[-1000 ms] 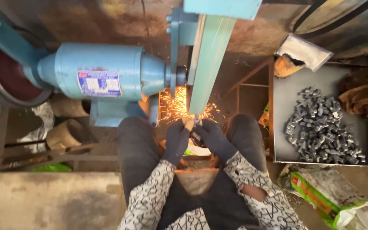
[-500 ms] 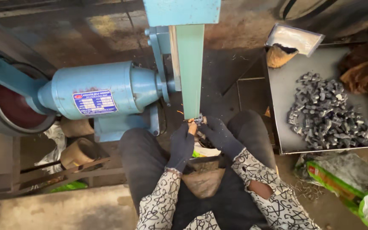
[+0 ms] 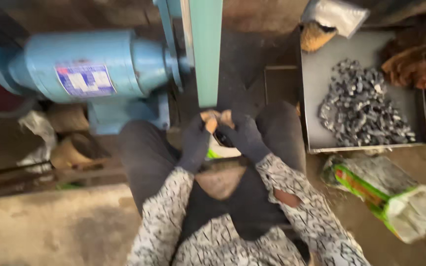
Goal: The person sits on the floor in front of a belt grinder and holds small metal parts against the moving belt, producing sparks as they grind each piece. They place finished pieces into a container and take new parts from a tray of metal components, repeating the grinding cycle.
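While my gloved left hand (image 3: 196, 140) and right hand (image 3: 242, 135) pinch a small workpiece (image 3: 216, 118) just below the sanding belt (image 3: 205, 54), a heap of metal pieces (image 3: 363, 106) waits right of it.

Head camera looks steeply down, close above the lap.

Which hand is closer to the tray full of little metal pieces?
Right. The right hand is on the side toward the tray of metal pieces; the left hand is beyond it, toward the blue motor.
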